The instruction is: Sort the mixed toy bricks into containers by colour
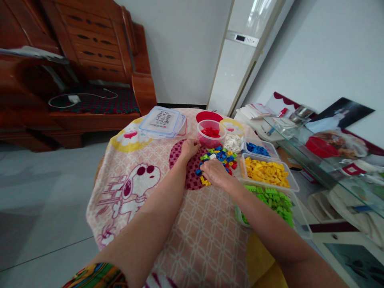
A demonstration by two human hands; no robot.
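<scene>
A mixed pile of small toy building bricks (220, 154) in blue, green, yellow, red and white lies on the cloth. My right hand (215, 173) rests at the near left side of this pile, fingers bent down among the bricks; what they grip is hidden. To the left of the pile, my left hand (189, 148) is closed, thumb and fingers together near the clear tub (211, 141) of red bricks. Anything in its pinch is too small to make out. White bricks (234, 143) form a separate heap right of the tub.
Along the right side stand containers of blue bricks (257, 149), yellow bricks (267, 173) and green bricks (274, 202). Clear lids (162, 122) lie at the back left, and a red lid (209, 117) behind the tub. A glass shelf (318, 156) with clutter borders the table.
</scene>
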